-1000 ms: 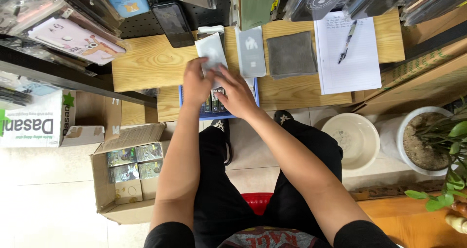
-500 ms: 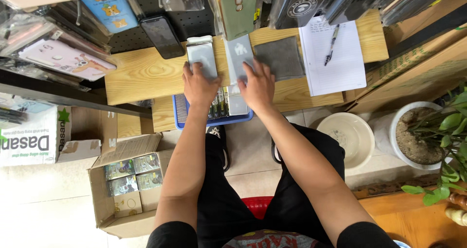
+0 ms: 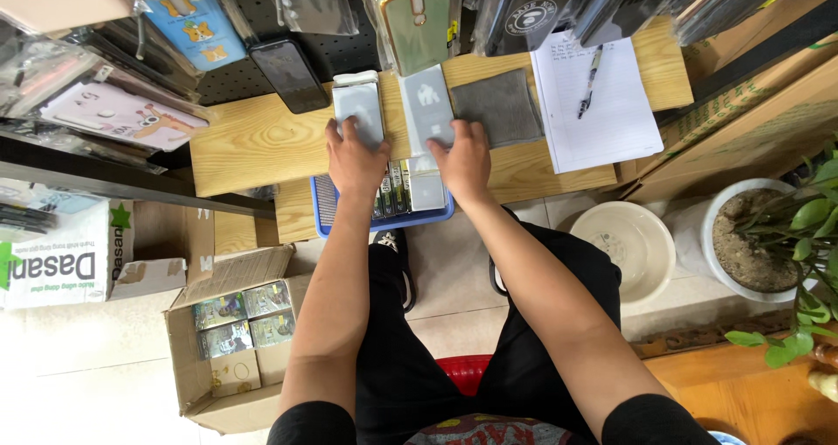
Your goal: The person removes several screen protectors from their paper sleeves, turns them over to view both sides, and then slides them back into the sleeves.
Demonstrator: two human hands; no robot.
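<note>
- Our left hand (image 3: 353,158) lies flat on a pale packet (image 3: 358,106), fingers spread; the right hand (image 3: 463,161) presses a second pale packet (image 3: 427,104) just beside it, both on the wooden bench (image 3: 253,144).
- The blue tray (image 3: 325,207) of upright packets sits right below the left packet, under our wrists.
- Risk, as we judge it: neither packet is gripped, so a sliding palm could push one into the grey cloth (image 3: 497,106) or off towards the tray.
</note>
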